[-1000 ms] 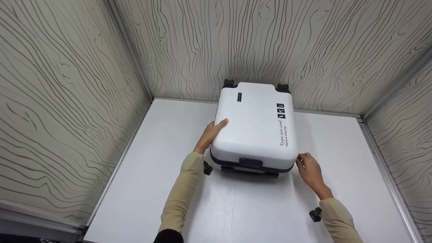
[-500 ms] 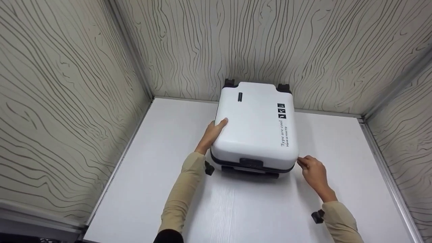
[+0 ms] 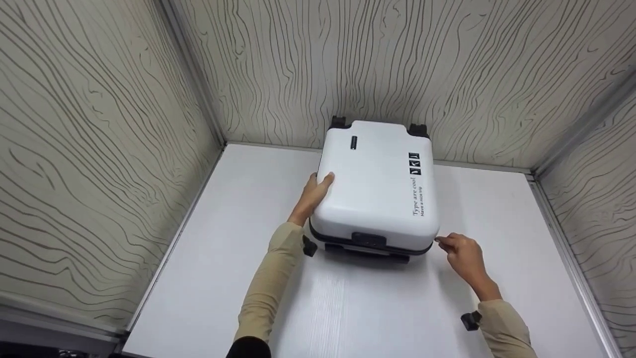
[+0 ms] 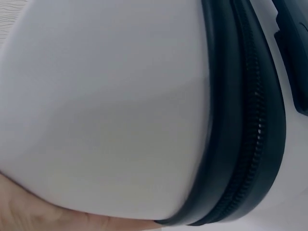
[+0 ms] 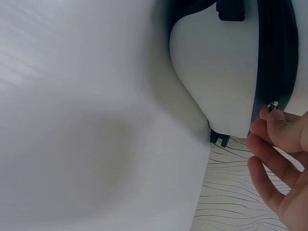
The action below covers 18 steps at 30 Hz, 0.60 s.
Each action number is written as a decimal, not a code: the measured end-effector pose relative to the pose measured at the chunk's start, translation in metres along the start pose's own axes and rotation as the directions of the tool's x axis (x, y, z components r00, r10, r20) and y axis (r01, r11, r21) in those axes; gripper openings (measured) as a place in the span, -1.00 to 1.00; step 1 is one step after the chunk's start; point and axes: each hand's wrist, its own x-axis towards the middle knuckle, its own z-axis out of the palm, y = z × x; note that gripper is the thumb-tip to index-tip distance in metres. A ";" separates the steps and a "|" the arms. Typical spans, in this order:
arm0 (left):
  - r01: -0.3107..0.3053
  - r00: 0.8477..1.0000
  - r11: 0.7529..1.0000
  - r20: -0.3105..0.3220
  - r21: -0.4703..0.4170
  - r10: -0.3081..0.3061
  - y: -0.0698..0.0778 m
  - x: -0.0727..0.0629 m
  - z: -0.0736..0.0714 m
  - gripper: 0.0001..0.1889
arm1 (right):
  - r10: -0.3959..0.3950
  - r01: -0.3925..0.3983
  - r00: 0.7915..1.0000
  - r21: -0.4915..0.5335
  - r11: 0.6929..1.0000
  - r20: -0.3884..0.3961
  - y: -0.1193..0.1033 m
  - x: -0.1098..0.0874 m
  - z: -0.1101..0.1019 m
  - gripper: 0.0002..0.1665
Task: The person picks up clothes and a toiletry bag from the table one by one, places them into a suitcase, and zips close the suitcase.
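A white hard-shell suitcase (image 3: 372, 184) lies flat on the white table, its handle end toward me. My left hand (image 3: 314, 194) holds its left side, thumb over the top face and fingers down the side. In the left wrist view, that hand (image 4: 57, 214) runs along the white shell, below the black zipper band (image 4: 245, 120). At the near right corner my right hand (image 3: 462, 253) pinches a small metal zipper pull (image 5: 273, 105) between thumb and index finger. The right wrist view shows this hand's (image 5: 284, 149) other fingers loosely bent beside the black zipper band (image 5: 276, 53).
The suitcase's black wheels (image 3: 418, 129) face the wood-patterned back wall (image 3: 318, 59). Similar panels enclose the white table (image 3: 238, 199) at left and right. A black handle (image 3: 367, 254) shows under the near end. Small black wrist devices (image 3: 470, 320) hang by both sleeves.
My right hand has slid slightly toward me and to the right around the suitcase's near right corner, fingers drawing into a pinch. The left hand and suitcase have hardly moved.
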 end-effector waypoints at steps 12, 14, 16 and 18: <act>-0.027 1.000 1.000 -0.011 0.000 0.027 -0.001 0.001 -0.001 -0.17 | 0.012 -0.009 0.999 0.071 0.997 -0.037 -0.006 -0.012 0.008 -0.81; -0.026 1.000 1.000 -0.015 -0.002 0.026 -0.002 0.001 0.000 -0.17 | 0.022 -0.020 0.999 0.077 0.997 -0.037 -0.006 -0.012 0.010 -0.82; -0.026 1.000 1.000 -0.016 -0.004 0.026 -0.002 0.001 0.001 -0.16 | 0.041 -0.038 0.998 0.080 0.996 -0.039 -0.006 -0.012 0.011 -0.83; -0.024 1.000 1.000 -0.020 0.003 0.024 -0.004 0.001 0.001 -0.15 | 0.058 -0.055 0.998 0.079 0.995 -0.040 -0.006 -0.011 0.012 -0.84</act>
